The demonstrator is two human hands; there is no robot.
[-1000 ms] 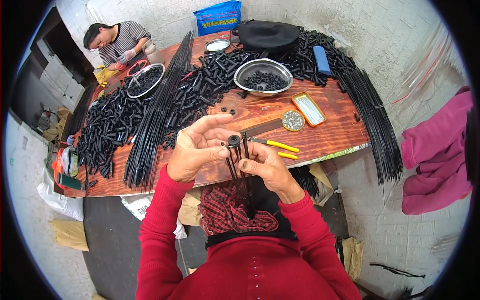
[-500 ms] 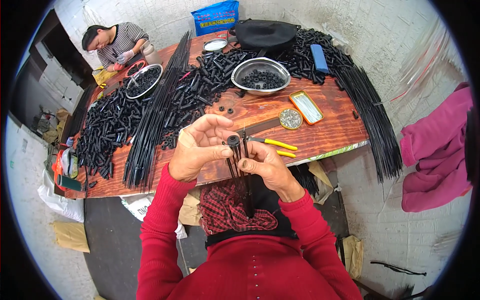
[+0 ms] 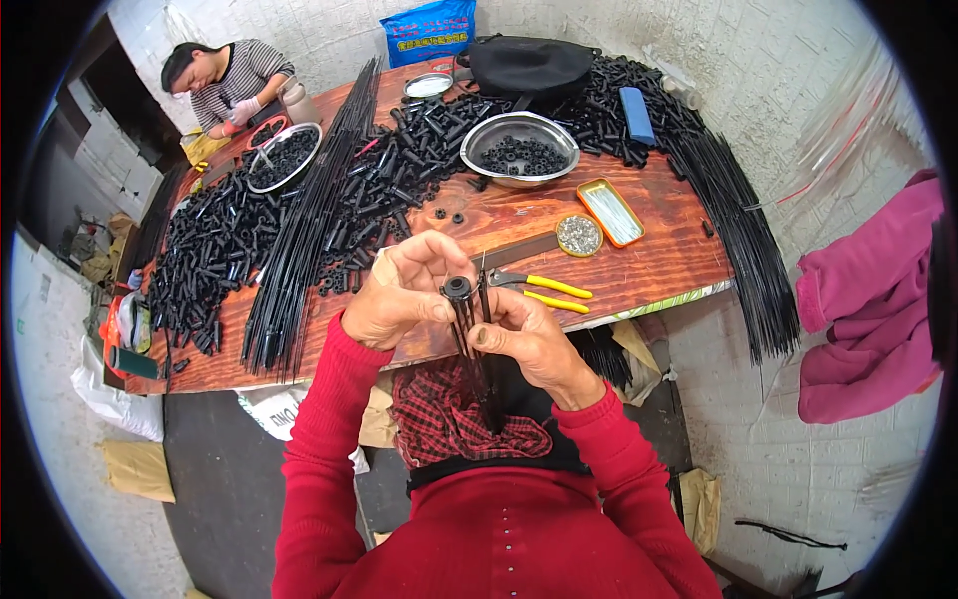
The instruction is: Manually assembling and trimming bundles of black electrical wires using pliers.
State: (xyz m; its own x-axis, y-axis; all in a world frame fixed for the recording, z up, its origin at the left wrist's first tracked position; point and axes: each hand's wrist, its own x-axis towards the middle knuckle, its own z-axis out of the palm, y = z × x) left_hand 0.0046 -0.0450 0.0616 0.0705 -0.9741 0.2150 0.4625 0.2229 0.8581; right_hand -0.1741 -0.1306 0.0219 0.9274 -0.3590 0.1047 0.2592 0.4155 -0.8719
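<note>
Above my lap, in front of the table's near edge, my left hand (image 3: 391,298) pinches a round black hub (image 3: 458,287) with a hole in its top. Several thin black rods, like umbrella ribs, run down from the hub to my lap. My right hand (image 3: 527,337) is closed on thin black rods (image 3: 485,292) just right of the hub, thumb across them. Their lower ends lie over a red-and-black checked cloth (image 3: 444,417). Just beyond my right fingers rest yellow-handled pliers (image 3: 557,288).
On the wooden table (image 3: 664,240) are a metal bowl of black rings (image 3: 571,160), a dish of small metal bits (image 3: 579,236) and a yellow tin (image 3: 611,212). Black tubes (image 3: 215,235) and rod bundles (image 3: 304,240) lie heaped. A co-worker (image 3: 235,85) sits far left.
Both hands, the hub and the rods have shifted slightly left. The grip of each hand stays much the same.
</note>
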